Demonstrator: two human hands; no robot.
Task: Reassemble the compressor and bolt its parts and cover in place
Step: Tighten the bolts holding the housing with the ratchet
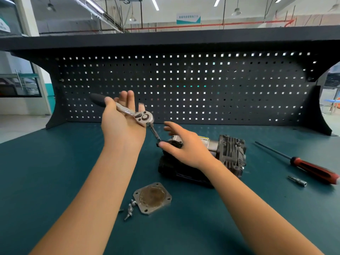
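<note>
— Where's the compressor [228, 151]?

— Lying on its side on the green counter [55, 172], right of middle, finned end to the right. The right hand [185, 146] is over its left end, fingers loosely spread and gripping nothing, the thumb at the lower tip of the extension bar [155, 133].

— And the left hand [123, 124]?

— Raised, palm up, above and to the left of the compressor. It holds the ratchet [144, 117] across the palm, thumb curled over the handle, fingers straight behind it. The bar slants down from the ratchet head toward the compressor.

— The cover?

— The square cover plate [152, 197] lies flat on the counter, near the compressor's front. A few loose bolts [129, 208] lie just beside its left corner.

— Anything else?

— A red-handled screwdriver [311, 167] at far right, a small metal bit [297, 180] near it, and a dark pegboard [202, 85] behind the counter.
</note>
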